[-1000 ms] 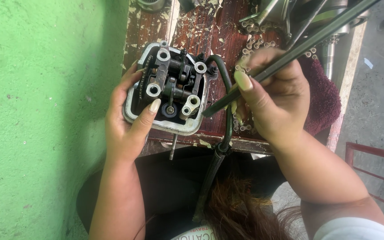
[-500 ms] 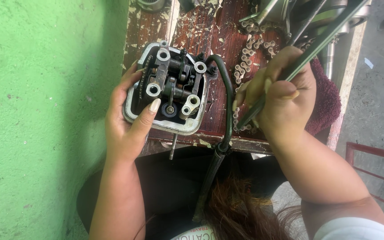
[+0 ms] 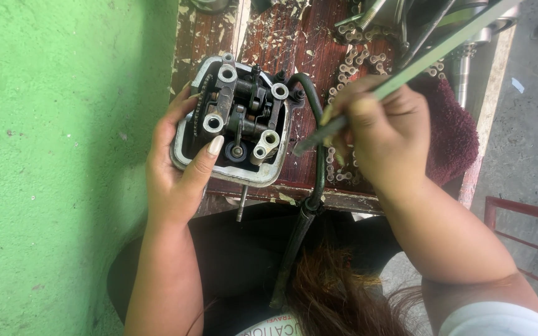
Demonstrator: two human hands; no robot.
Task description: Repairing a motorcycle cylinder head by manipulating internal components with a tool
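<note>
We see a green wall (image 3: pixel 63 155) on one side. A chain (image 3: pixel 350 62) and a dark red cloth (image 3: pixel 453 130) lie on our worn wooden table (image 3: pixel 306 50).

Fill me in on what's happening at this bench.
A person is working on a small engine cylinder head that rests on a worn wooden bench beside a green wall. The left hand grips the head's near side. The right hand holds a long thin metal rod, its lower tip just right of the head. A chain and a dark red cloth lie behind.
</note>
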